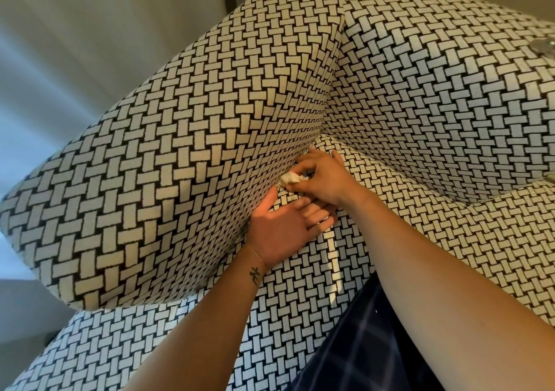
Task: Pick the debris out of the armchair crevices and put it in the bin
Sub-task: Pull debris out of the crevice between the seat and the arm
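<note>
The armchair (168, 156) is covered in black-and-white basket-weave fabric and fills the view. A crumpled whitish scrap of debris (289, 178) sticks out of the crevice between the left armrest and the seat cushion (420, 240). My right hand (322, 177) pinches the scrap with thumb and fingertips at the crevice. Just below it, my left hand (285, 228) lies flat with straight fingers, pressing on the seat cushion beside the armrest. No bin is in view.
The backrest (444, 90) rises at the upper right, with a clear shiny item (542, 46) on it near the right edge. Grey curtains (75, 45) hang to the left. Dark checked fabric of my clothing (366, 351) shows at the bottom.
</note>
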Demonstrator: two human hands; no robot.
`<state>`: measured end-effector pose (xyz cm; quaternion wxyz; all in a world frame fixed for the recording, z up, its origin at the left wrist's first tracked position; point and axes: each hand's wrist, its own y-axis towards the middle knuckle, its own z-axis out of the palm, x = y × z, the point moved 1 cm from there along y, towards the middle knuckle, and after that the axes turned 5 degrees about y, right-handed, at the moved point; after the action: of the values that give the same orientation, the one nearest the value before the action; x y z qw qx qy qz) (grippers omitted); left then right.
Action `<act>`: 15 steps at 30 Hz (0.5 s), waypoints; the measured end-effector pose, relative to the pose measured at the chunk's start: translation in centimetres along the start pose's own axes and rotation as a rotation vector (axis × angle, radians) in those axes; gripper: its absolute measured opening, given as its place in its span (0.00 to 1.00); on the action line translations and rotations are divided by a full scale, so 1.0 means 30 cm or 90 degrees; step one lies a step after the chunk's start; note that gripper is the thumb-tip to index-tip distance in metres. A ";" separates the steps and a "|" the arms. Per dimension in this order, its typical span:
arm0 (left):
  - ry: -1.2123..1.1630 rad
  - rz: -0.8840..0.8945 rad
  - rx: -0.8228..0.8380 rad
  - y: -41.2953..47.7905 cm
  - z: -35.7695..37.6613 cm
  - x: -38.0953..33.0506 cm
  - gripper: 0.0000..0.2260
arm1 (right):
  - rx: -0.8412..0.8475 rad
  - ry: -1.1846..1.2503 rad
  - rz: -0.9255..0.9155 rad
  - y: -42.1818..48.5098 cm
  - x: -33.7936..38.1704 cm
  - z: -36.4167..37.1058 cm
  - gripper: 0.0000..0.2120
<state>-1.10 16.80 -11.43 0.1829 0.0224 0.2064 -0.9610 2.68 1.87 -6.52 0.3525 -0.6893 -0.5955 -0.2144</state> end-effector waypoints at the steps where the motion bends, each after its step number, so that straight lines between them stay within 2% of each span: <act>1: 0.009 0.001 0.002 0.001 0.002 0.000 0.40 | 0.008 0.004 0.001 -0.009 0.007 0.000 0.13; 7: 0.030 0.011 0.012 -0.010 0.022 -0.003 0.37 | 0.040 -0.059 0.002 -0.041 0.037 0.022 0.16; 10: 0.007 0.004 -0.007 -0.006 0.021 -0.007 0.33 | 0.091 -0.029 0.008 -0.072 0.043 -0.006 0.20; 13: -0.008 0.012 -0.026 -0.010 0.035 -0.005 0.31 | 0.154 -0.046 0.005 -0.109 0.057 -0.021 0.15; 15: -0.020 0.011 -0.041 -0.015 0.038 -0.001 0.29 | 0.181 -0.059 0.021 -0.129 0.066 -0.022 0.17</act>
<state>-1.20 16.72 -10.22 0.1948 0.0033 0.2342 -0.9525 -0.61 2.87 -3.78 0.4226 -0.6513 -0.6238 -0.0900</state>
